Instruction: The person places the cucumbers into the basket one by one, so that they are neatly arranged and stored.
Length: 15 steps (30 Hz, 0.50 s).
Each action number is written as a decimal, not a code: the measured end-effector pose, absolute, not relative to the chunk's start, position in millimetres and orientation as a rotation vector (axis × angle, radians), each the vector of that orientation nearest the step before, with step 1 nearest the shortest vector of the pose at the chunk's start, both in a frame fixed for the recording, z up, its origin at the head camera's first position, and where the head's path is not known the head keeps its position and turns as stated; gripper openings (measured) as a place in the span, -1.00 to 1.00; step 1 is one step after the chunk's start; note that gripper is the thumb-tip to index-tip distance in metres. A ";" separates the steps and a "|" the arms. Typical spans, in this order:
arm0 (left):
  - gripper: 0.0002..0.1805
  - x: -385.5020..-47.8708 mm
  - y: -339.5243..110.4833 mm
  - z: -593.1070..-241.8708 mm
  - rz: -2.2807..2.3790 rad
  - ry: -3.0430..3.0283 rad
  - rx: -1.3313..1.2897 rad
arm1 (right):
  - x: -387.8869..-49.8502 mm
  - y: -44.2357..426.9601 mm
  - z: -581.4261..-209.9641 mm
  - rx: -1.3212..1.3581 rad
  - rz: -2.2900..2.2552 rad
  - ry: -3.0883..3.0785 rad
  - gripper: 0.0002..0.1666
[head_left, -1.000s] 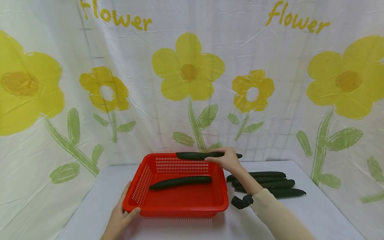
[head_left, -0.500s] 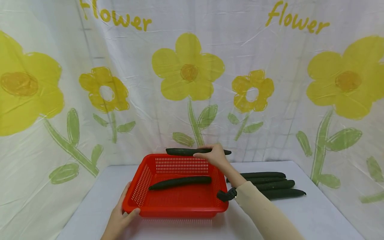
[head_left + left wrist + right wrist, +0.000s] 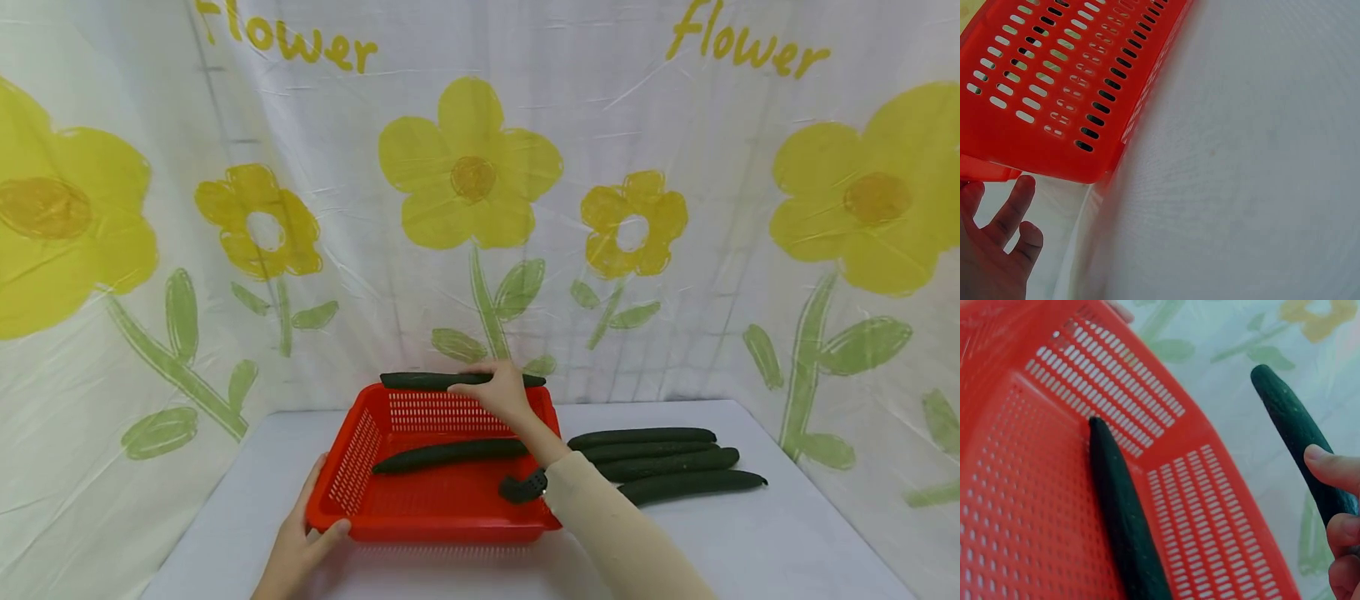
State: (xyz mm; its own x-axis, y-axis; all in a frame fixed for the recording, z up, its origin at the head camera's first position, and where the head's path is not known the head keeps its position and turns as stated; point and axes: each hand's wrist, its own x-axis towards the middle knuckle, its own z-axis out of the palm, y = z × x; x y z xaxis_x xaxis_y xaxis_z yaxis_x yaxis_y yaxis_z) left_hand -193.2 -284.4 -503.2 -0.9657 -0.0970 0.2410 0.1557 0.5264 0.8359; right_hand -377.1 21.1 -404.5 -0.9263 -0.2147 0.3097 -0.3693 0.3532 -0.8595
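My right hand [image 3: 501,393] grips a dark green cucumber [image 3: 420,382] near its middle. The cucumber lies level above the back rim of the red plastic basket [image 3: 442,528]. In the right wrist view, this cucumber [image 3: 1285,409] is outside the back wall, apart from it, with my thumb and curled fingers around it. Another cucumber [image 3: 450,453] lies across the basket floor. My left hand [image 3: 296,537] holds the basket's front left corner, thumb at the front rim. In the left wrist view, the fingers [image 3: 1013,206] reach the rim's underside beside the slotted wall.
Several cucumbers [image 3: 667,465] lie side by side on the white table [image 3: 810,533], right of the basket. Behind the table hangs a white curtain [image 3: 352,292] printed with yellow flowers. A black wrist device [image 3: 525,487] sits by my right cuff.
My right hand has carried the cucumber leftward from above the basket's back right corner to along the middle of its back rim. The left hand and basket have stayed put.
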 end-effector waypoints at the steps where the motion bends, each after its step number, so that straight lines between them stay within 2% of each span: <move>1: 0.05 -193.4 -284.5 -503.4 -1.405 -2.507 -0.062 | -376.9 19.0 -405.9 0.540 1.618 -2.461 -0.54; 15: 0.04 -193.7 -287.4 -506.5 -1.426 -2.479 -0.088 | -378.1 7.4 -426.3 0.469 1.612 -2.472 -0.65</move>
State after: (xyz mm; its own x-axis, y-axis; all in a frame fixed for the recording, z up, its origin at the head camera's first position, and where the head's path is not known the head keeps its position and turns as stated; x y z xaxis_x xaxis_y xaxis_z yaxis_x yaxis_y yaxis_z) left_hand -193.7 -287.4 -506.5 -0.9590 -0.0861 0.2700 0.1901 0.5109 0.8383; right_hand -378.1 7.4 -426.3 -0.9393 -0.1759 0.2947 -0.3406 0.3724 -0.8633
